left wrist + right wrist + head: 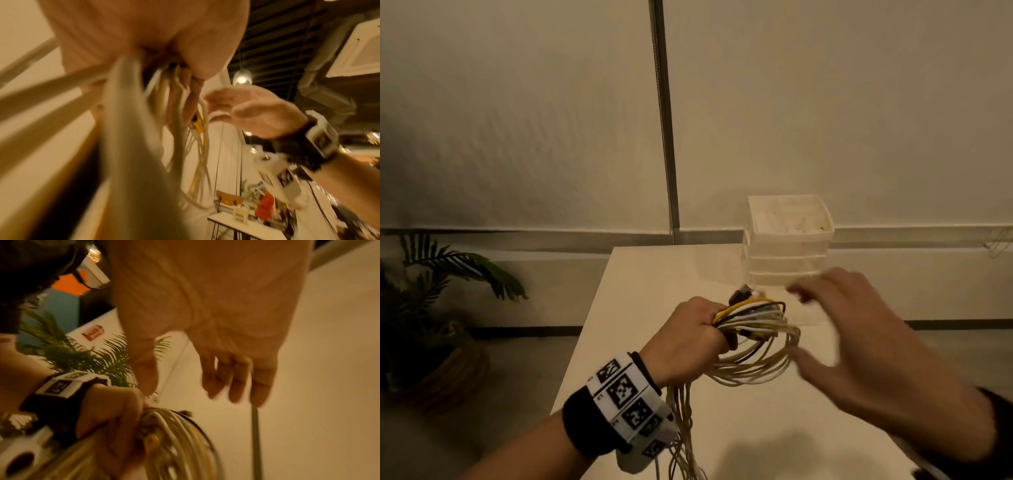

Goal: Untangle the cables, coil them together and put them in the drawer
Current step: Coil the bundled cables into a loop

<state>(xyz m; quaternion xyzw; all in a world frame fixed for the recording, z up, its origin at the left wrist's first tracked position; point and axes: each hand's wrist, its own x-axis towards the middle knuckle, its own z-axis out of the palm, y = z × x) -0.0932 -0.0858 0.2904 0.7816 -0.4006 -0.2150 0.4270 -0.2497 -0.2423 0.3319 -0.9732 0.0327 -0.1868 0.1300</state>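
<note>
Cables (753, 337), white, yellow and dark, looped into a coil above the near half of the table (654, 274); clenched at one side in the left hand (688, 337), loose ends trailing down past the wrist; right hand (859, 329) blurred just right of the coil, fingers spread and straight, grasping nothing; drawer unit (787, 246) at the far edge, drawers closed; potted plant (431, 308) far left.
</note>
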